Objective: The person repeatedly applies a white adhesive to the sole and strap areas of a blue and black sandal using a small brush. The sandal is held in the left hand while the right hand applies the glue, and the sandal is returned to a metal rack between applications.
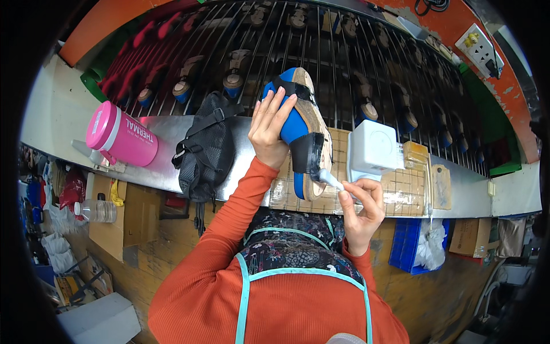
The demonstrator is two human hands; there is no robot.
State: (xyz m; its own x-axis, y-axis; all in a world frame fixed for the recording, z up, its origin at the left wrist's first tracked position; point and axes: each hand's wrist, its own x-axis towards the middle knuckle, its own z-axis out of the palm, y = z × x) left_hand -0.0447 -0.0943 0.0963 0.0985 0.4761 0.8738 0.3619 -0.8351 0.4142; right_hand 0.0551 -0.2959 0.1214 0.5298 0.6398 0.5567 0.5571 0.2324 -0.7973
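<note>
The cardboard (405, 194) lies on the metal desk (243, 140). Over its left part, the left hand (269, 133) is clamped on a sandal (306, 156) with black straps and a blue form inside; its fingers lie along the form, its thumb hidden. Well apart from it, near the cardboard's near edge, the right hand (362, 215) pinches a pale brush (329, 177) between thumb and fingers, the brush head at the sandal's lower end. On the cardboard's right part sits a white container (373, 146), with a yellowish block (415, 155) just beside it. Left of the cardboard are a black bag (211, 148) and, farther out, a pink jug (127, 137). Behind the cardboard, a rack (279, 43) of metal bars carries more footwear.
</note>
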